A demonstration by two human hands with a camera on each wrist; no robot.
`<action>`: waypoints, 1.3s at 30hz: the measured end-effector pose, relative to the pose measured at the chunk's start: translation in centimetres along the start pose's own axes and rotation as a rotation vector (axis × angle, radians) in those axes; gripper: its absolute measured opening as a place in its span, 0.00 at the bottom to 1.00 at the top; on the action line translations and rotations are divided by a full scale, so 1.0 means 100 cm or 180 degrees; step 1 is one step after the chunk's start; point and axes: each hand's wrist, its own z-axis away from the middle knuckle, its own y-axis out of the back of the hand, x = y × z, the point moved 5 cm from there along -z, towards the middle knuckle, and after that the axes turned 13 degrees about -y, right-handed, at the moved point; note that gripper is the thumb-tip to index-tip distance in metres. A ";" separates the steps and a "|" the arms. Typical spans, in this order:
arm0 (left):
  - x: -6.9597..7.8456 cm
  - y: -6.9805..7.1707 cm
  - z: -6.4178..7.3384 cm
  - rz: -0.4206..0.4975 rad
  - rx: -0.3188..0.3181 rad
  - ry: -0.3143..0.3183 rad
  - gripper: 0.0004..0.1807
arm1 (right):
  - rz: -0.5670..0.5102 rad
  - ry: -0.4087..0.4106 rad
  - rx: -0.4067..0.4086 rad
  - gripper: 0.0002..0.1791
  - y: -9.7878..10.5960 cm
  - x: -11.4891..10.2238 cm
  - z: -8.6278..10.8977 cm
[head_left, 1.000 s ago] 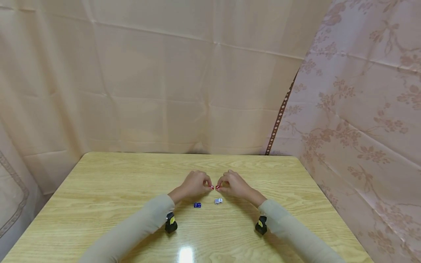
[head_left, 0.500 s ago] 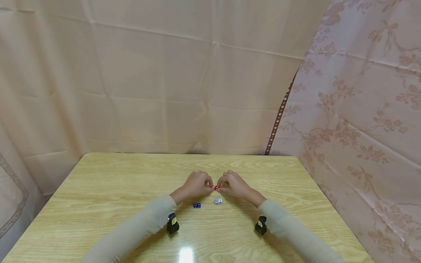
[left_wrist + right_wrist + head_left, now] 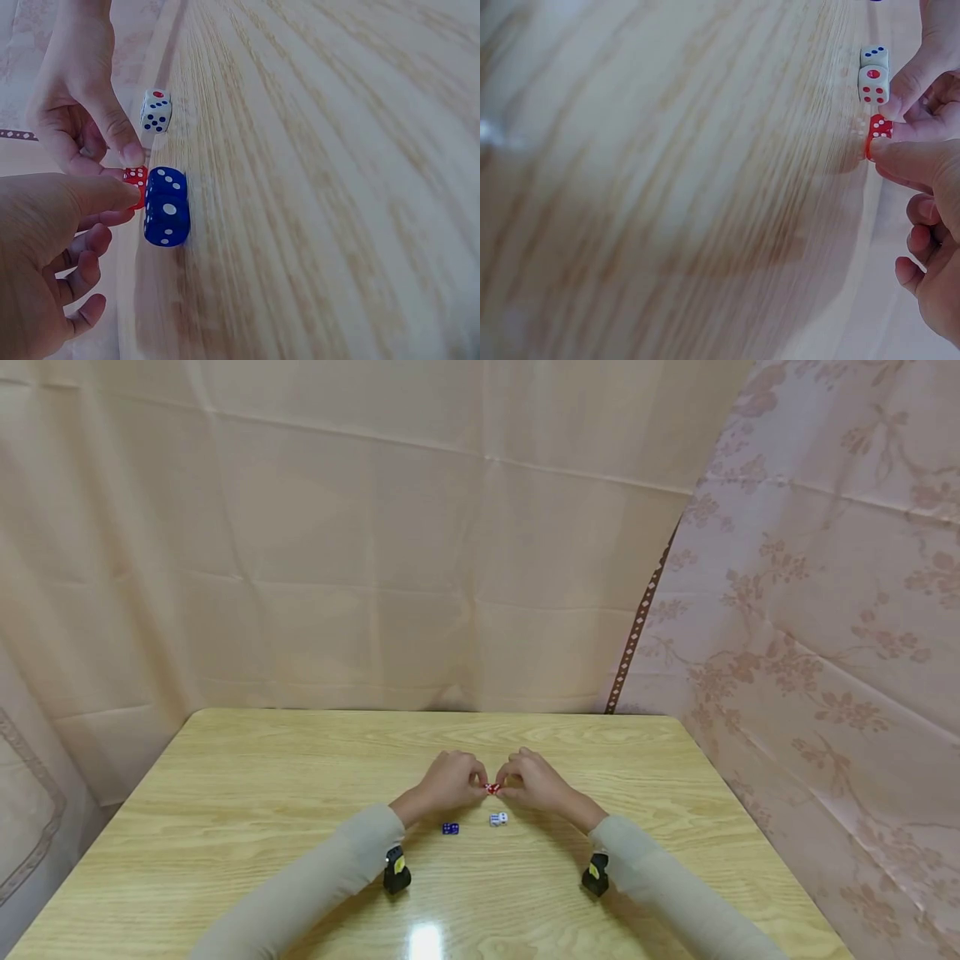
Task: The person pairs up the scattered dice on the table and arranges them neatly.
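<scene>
Two red dice with white pips (image 3: 492, 789) are side by side over the middle of the table, between my hands. My left hand (image 3: 448, 779) pinches the left one between thumb and index finger. The right-hand one is pinched the same way by my right hand (image 3: 536, 780). In the right wrist view, the red dice (image 3: 880, 126) show partly behind the thumbs, close to the tabletop. Nearer the front, a pair of blue dice (image 3: 450, 828) rests in contact on the left. To the right sits a pair of white dice (image 3: 498, 819), also together.
The wooden table (image 3: 300, 760) runs back to a beige curtain (image 3: 337, 568). A flowered curtain (image 3: 825, 610) hangs along the right side. Black wrist cameras (image 3: 397, 871) sit at both sleeves, low over the table.
A gap showed between the two red dice a second ago. My left hand has shifted slightly right, bringing its die against the other. The right hand and the blue and white dice have stayed put.
</scene>
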 end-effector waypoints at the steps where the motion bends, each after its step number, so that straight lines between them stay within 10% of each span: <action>1: 0.000 0.000 0.000 0.0024 0.0003 0.0005 0.05 | -0.0005 -0.0003 -0.0003 0.05 0.000 0.000 0.000; 39: 0.006 -0.009 0.003 0.0047 0.0044 -0.0002 0.05 | -0.0025 -0.0109 -0.0072 0.04 -0.001 0.003 0.013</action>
